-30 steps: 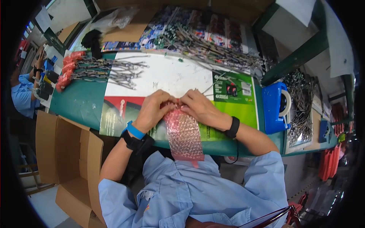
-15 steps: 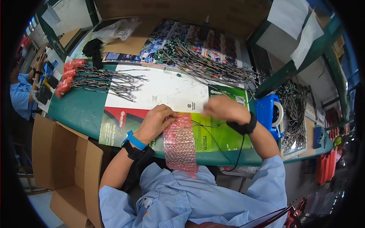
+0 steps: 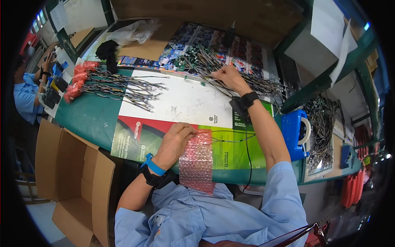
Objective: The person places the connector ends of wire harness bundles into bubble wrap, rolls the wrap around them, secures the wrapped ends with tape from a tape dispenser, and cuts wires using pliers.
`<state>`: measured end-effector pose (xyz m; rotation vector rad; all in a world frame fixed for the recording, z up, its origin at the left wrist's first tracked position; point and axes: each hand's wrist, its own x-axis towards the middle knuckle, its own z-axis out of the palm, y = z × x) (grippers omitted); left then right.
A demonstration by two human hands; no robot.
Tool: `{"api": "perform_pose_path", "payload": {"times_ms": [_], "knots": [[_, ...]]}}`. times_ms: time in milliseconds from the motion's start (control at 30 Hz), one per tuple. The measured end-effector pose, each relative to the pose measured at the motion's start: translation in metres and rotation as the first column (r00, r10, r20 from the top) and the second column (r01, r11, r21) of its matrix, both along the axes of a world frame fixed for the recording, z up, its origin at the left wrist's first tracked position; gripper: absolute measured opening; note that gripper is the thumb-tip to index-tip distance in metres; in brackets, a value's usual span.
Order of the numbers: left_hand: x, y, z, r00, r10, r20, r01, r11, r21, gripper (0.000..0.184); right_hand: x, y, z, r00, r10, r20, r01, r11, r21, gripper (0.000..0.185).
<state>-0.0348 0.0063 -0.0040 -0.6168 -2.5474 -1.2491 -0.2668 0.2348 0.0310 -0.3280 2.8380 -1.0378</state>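
Note:
A sheet of pink bubble wrap (image 3: 196,162) hangs over the front edge of the bench. My left hand (image 3: 179,140) has its fingers closed on the wrap's upper left corner. Out of the wrap's right side runs a thin wire harness (image 3: 234,140), lying on the green printed board. My right hand (image 3: 231,78) reaches over the big pile of wire harnesses (image 3: 197,59) with green connectors, its thumb and fingers pinched together. What sits between those fingertips is too small to make out. A black wrist strap (image 3: 249,99) with a cord is on my right wrist.
Wire harnesses with red-wrapped ends (image 3: 82,78) lie at the left. A blue tape dispenser (image 3: 293,131) stands at the right, near more harnesses (image 3: 317,127). An open cardboard box (image 3: 78,177) is at the lower left. Another person (image 3: 26,96) works at far left.
My right hand has moved up and away from beside the bubble wrap to the harness pile. My left hand stays on the wrap. The view has shifted slightly.

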Motion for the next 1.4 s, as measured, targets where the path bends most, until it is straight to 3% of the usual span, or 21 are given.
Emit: {"api": "perform_pose_path", "payload": {"times_ms": [100, 167, 200, 267, 300, 433, 500, 533, 600, 633, 767, 867, 967, 1033, 1067, 1133, 1167, 1267, 1333, 1367, 1400], "knots": [[0.006, 0.0, -0.004, 1.0, 0.025, 0.008, -0.025, 0.999, 0.039, 0.017, 0.01, 0.003, 0.009, 0.991, 0.131, 0.021, -0.129, 0.989, -0.074, 0.036], [0.006, 0.002, -0.007, 0.999, 0.031, 0.005, -0.032, 0.997, 0.071, 0.017, 0.009, 0.006, -0.001, 0.984, 0.141, -0.109, -0.152, 0.984, -0.097, 0.028], [0.007, 0.002, -0.008, 0.999, 0.042, 0.009, -0.042, 0.996, 0.081, 0.018, 0.013, 0.004, 0.003, 0.986, 0.105, -0.129, -0.107, 0.994, -0.01, 0.019], [0.009, 0.001, -0.008, 0.999, 0.053, 0.006, -0.053, 0.996, 0.078, 0.018, 0.019, 0.002, 0.003, 0.867, 0.139, -0.478, -0.128, 0.99, 0.055, 0.013], [0.009, 0.003, -0.008, 0.999, 0.048, -0.002, -0.048, 0.995, 0.085, 0.018, 0.022, 0.001, 0.005, 0.726, 0.144, -0.673, -0.127, 0.989, 0.074, 0.009], [0.011, 0.007, -0.012, 0.995, 0.101, -0.026, -0.098, 0.991, 0.094, 0.017, 0.042, 0.0, 0.034, 0.579, -0.062, -0.813, -0.058, 0.991, -0.117, 0.009], [0.012, 0.009, -0.011, 0.995, 0.101, -0.012, -0.099, 0.99, 0.101, 0.018, 0.028, 0.007, 0.015, 0.603, -0.085, -0.793, -0.139, 0.968, -0.21, 0.007], [0.012, 0.01, -0.011, 0.993, 0.116, 0.013, -0.117, 0.988, 0.099, 0.018, 0.026, 0.011, 0.008, 0.775, 0.035, -0.631, -0.137, 0.984, -0.115, 0.011], [0.011, 0.009, -0.011, 0.995, 0.104, -0.002, -0.103, 0.989, 0.106, 0.018, 0.037, 0.019, 0.004, 0.948, 0.019, -0.318, -0.091, 0.973, -0.214, 0.016], [0.01, 0.008, -0.011, 0.994, 0.105, -0.017, -0.102, 0.99, 0.1, 0.018, 0.035, 0.023, -0.002, 0.916, 0.04, -0.398, -0.127, 0.973, -0.193, 0.014], [0.013, 0.009, -0.012, 0.994, 0.106, 0.007, -0.106, 0.99, 0.092, 0.017, 0.043, 0.018, 0.008, 0.973, 0.041, -0.229, -0.08, 0.983, -0.165, 0.024], [0.012, 0.009, -0.011, 0.994, 0.109, 0.004, -0.109, 0.989, 0.101, 0.017, 0.038, 0.016, -0.004, 0.899, 0.261, -0.353, -0.258, 0.964, 0.056, 0.027], [0.013, 0.009, -0.01, 0.994, 0.11, 0.012, -0.111, 0.988, 0.105, 0.017, 0.037, 0.014, 0.003, 0.899, 0.32, -0.3, -0.292, 0.947, 0.135, 0.025], [0.013, 0.009, -0.009, 0.994, 0.108, 0.02, -0.109, 0.988, 0.113, 0.017, 0.04, 0.015, 0.028, 0.952, 0.217, -0.214, -0.231, 0.972, -0.044, 0.025], [0.013, 0.009, -0.009, 0.994, 0.107, 0.021, -0.108, 0.988, 0.111, 0.018, 0.035, 0.022, 0.028, 0.956, 0.238, -0.173, -0.279, 0.921, -0.273, 0.024], [0.014, 0.011, -0.009, 0.995, 0.099, 0.024, -0.101, 0.988, 0.113, 0.018, 0.03, 0.032, 0.024, 0.981, 0.158, -0.109, -0.187, 0.918, -0.351, 0.023], [0.015, 0.01, -0.009, 0.995, 0.101, 0.009, -0.101, 0.989, 0.105, 0.018, 0.025, 0.04, 0.019, 0.981, 0.181, -0.074, -0.187, 0.978, -0.093, 0.023], [0.01, 0.01, -0.009, 0.994, 0.11, -0.013, -0.108, 0.989, 0.105, 0.018, 0.064, 0.03, 0.047, 1.0, 0.026, 0.013, -0.016, 0.878, -0.479, 0.023], [0.013, 0.01, -0.01, 0.995, 0.105, 0.002, -0.104, 0.988, 0.113, 0.017, 0.072, 0.039, 0.055, 0.985, 0.144, -0.096, -0.169, 0.921, -0.352, 0.024], [0.014, 0.01, -0.009, 0.994, 0.105, 0.005, -0.105, 0.988, 0.115, 0.017, 0.083, 0.045, 0.068, 0.952, 0.243, -0.185, -0.261, 0.962, -0.081, 0.027], [0.014, 0.01, -0.008, 0.994, 0.106, 0.001, -0.105, 0.988, 0.11, 0.017, 0.087, 0.048, 0.066, 0.953, 0.239, -0.185, -0.257, 0.963, -0.079, 0.027]]}}
